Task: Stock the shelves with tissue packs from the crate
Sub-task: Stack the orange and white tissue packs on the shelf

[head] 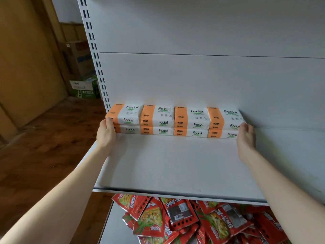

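Orange-white tissue packs [174, 120] marked "Facial" lie two high at the back of the shelf [167, 164], at 12 o'clock. The left hand [106, 133] presses their 9 o'clock end, the right hand [245, 138] their 3 o'clock end, fingers nearly straight.

We hold both bare arms stretched forward and upward, spread wide apart. Our left forearm [61, 192] rises from the lower left corner toward the upper right, and the wrist runs nearly straight into the hand. Our left hand [106, 133] stands on edge, palm facing inward, with the fingers [109, 122] pointing up and lying flat against the left end of the row of tissue packs [175, 120]. Our right forearm [283, 192] comes in from the lower right edge, slanting up to the left. Our right hand [245, 138] mirrors the other, palm inward, its slightly blurred fingers [246, 126] pressing against the right end of the row.
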Available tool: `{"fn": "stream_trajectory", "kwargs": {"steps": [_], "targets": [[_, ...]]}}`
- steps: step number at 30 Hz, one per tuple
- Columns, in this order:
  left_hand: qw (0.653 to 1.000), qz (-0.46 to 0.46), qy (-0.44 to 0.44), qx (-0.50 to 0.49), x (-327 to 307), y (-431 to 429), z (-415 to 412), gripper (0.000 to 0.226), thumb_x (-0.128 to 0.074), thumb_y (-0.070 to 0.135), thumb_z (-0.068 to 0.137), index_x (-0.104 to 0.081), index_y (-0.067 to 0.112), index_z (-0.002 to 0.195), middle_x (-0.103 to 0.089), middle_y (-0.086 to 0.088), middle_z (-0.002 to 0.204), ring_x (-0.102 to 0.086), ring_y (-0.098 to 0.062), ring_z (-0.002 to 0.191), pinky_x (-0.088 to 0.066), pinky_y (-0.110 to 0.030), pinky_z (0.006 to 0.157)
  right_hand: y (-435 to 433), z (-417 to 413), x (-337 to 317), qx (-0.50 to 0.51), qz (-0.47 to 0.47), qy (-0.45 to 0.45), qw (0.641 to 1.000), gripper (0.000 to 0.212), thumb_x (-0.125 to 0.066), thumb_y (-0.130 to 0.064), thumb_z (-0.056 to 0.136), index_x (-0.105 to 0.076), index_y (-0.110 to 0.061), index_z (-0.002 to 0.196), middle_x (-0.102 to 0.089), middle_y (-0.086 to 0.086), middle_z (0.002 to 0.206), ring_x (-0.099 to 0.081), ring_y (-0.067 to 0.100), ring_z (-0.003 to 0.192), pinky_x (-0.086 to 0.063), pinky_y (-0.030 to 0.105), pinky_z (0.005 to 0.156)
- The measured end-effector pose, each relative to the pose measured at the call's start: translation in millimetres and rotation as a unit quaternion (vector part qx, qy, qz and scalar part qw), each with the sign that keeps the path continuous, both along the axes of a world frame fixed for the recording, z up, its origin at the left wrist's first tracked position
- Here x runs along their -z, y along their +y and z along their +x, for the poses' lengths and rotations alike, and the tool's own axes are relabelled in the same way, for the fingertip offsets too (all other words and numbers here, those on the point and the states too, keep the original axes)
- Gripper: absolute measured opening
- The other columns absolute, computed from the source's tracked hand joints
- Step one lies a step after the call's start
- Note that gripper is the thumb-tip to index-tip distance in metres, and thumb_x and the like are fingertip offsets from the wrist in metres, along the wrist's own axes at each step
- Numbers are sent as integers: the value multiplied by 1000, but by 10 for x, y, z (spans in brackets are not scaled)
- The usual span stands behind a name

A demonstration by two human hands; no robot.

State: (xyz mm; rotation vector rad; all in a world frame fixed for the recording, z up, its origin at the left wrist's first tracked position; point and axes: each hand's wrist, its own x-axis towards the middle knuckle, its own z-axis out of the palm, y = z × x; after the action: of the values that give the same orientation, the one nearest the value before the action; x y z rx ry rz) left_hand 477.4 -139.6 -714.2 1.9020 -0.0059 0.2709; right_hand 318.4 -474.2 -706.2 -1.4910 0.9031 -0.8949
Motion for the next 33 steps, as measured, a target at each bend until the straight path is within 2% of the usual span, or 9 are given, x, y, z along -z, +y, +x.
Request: {"fn": "stream_trajectory", "kwargs": {"steps": [4, 8, 13, 17, 21, 24, 27, 31, 33], "targets": [[1000, 4, -9, -2, -4, -15, -48, 48, -21, 33, 102, -48, 1, 125, -53, -19, 127, -48, -33, 116, -32, -32, 86, 5, -31, 11, -6, -6, 4, 1000, 36, -32, -27, 98, -46, -8, 125, -55, 13, 126, -48, 17, 91, -34, 25, 76], [999, -1, 29, -18, -51, -28, -90, 53, -23, 38, 101, -40, -2, 132, -47, -20, 134, -43, -37, 122, -33, -40, 100, -8, -98, 21, -1, -1, 10, 1000, 34, -35, -30, 97, -46, -9, 122, -56, 13, 123, -48, 17, 91, -35, 26, 77], [997, 7, 63, -34, -168, -89, -306, 51, -24, 35, 101, -40, -6, 127, -48, -26, 130, -45, -40, 119, -35, -40, 97, 155, -221, 22, 19, 16, 17, 1000, 29, -39, -25, 95, -51, -2, 109, -58, 14, 106, -50, 21, 87, -37, 28, 73], [999, 18, 47, -10, -198, -187, -734, 45, -26, 32, 101, -42, -1, 127, -51, -21, 127, -47, -38, 118, -37, -40, 94, 720, -195, -23, 23, 26, -40, 999, 31, -43, -12, 90, -46, 1, 118, -55, 17, 120, -54, 26, 101, -44, 37, 90], [998, 45, 34, 6, -194, -114, -1191, 49, -31, 35, 100, -36, 5, 138, -45, -16, 140, -43, -32, 127, -36, -40, 101, 1597, -74, -190, -96, 55, -99, 989, 25, -44, -6, 90, -45, -7, 114, -45, 10, 111, -43, 15, 98, -39, 27, 80], [998, 57, 23, -17, -182, 113, -1501, 50, -35, 33, 100, -29, 8, 143, -37, -10, 148, -38, -25, 133, -31, -31, 105, 2291, -75, -268, -204, 87, -106, 969, 34, -44, -5, 91, -40, -9, 125, -43, 9, 124, -49, 19, 113, -36, 20, 78], [997, 54, -3, -57, -164, 419, -1772, 45, -38, 29, 99, -35, 9, 139, -42, -7, 144, -42, -20, 129, -30, -21, 94, 2869, -202, -229, -298, 88, -81, 947, 48, -44, -10, 94, -29, -11, 140, -35, 6, 146, -43, 17, 129, -35, 17, 86], [993, 66, 6, -95, -36, 868, -2042, 37, -42, 27, 98, -46, 8, 130, -55, -3, 120, -49, -9, 101, -38, -11, 78, 3452, -376, -69, -381, 65, -47, 921, 46, -41, -15, 96, -27, -14, 140, -33, 5, 148, -41, 17, 130, -36, 17, 86], [991, 72, 30, -110, 77, 1109, -2172, 39, -44, 29, 98, -46, 10, 132, -56, -2, 121, -53, -13, 107, -41, -14, 83, 3703, -435, 41, -410, 71, -43, 908, 46, -40, -13, 96, -28, -13, 140, -34, 7, 147, -41, 18, 129, -36, 17, 86]]}}
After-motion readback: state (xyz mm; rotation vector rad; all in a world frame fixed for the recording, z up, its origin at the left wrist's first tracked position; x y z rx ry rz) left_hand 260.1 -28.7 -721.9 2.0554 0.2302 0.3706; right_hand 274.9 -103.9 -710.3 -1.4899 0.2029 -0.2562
